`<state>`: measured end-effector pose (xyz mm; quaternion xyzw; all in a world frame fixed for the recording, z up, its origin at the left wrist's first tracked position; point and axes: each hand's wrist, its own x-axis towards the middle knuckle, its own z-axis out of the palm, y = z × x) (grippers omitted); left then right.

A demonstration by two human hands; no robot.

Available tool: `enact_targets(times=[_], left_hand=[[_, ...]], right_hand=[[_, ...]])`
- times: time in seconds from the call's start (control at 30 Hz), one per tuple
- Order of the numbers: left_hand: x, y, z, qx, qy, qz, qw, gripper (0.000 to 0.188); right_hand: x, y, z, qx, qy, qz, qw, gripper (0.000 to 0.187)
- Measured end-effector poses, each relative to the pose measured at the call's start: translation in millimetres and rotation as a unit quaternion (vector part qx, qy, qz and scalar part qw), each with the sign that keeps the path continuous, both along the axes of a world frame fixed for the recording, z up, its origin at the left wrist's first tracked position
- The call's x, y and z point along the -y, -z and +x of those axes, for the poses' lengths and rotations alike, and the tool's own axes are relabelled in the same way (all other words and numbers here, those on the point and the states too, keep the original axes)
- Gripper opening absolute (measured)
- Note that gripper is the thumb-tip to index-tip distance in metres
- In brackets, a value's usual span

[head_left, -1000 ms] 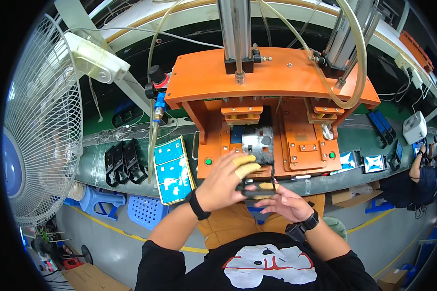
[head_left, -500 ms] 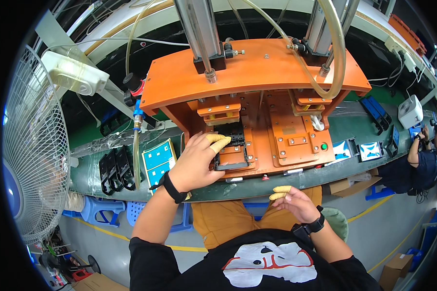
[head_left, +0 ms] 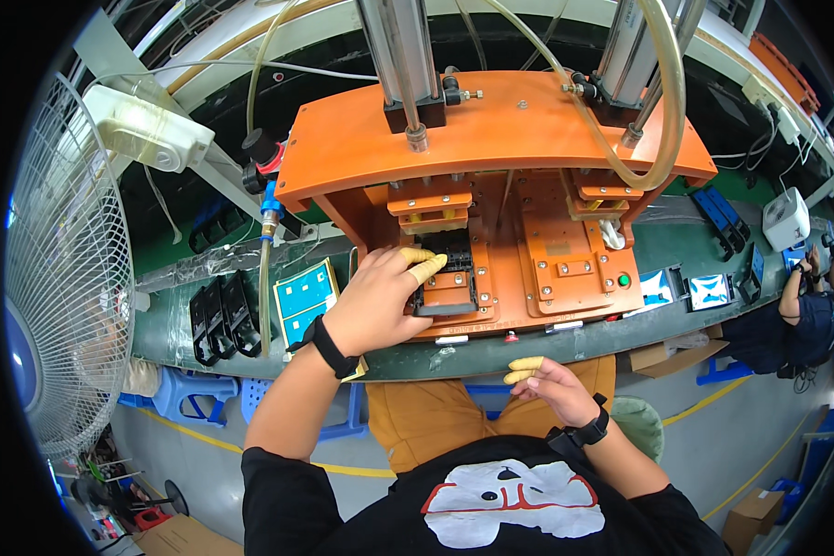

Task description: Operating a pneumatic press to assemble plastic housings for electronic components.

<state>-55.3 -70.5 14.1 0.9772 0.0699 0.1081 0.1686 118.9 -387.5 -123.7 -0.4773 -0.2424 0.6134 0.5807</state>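
My left hand (head_left: 380, 294) reaches into the left bay of an orange press (head_left: 510, 116). Yellow finger cots cover its thumb and index finger, which close at the upper left part of a black plastic frame (head_left: 449, 309). That frame lies on the orange fixture beneath the raised left press head (head_left: 431, 204); my fingers hide part of it. Over my lap, apart from the bench, hovers my right hand (head_left: 561, 387), its fingers loosely bent and apart. Two of them wear yellow cots, and nothing shows in its grasp.
Left of the press, several black frames (head_left: 221, 320) stand beside a sheet with blue pieces (head_left: 306, 301). A hose hangs near them. A caged fan (head_left: 69, 278) fills the left side. The right fixture (head_left: 574, 269) has a green button. Farther right, a person (head_left: 788, 310) sits.
My view has shifted slightly, so the press appears a little farther right. My left hand stays at the black frame. My right hand has moved slightly left and up.
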Motion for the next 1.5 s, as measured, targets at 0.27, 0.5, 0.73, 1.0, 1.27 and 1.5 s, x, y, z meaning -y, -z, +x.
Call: enact_targets(times=[0.27, 0.5, 0.73, 1.0, 1.27, 1.5], left_hand=[[4.8, 7.7, -3.8, 0.017, -0.023, -0.036, 0.999, 0.084], [17.4, 37.8, -47.6, 0.130, -0.108, -0.080, 0.982, 0.094], [32.3, 79.9, -88.1, 0.126, -0.179, 0.003, 0.976, 0.074], [51.6, 114.5, -105.3, 0.256, -0.273, -0.064, 0.925, 0.075], [64.1, 160.3, -156.5, 0.104, -0.458, 0.021, 0.883, 0.054], [74.4, 170.1, -157.5, 0.104, -0.468, -0.037, 0.877, 0.055]], right_hand=[[-4.1, -2.8, -9.0, 0.031, -0.014, -0.020, 0.999, 0.039], [-0.4, 0.8, -12.6, 0.039, -0.003, -0.003, 0.999, 0.037], [-8.3, 4.5, -11.3, 0.064, -0.021, -0.032, 0.997, 0.037], [-46.7, 11.2, -36.3, 0.050, -0.086, -0.013, 0.995, 0.034], [-96.1, 29.2, -72.9, 0.035, -0.156, -0.036, 0.987, 0.032], [-166.5, 47.7, -116.8, 0.020, -0.206, -0.054, 0.977, 0.031]])
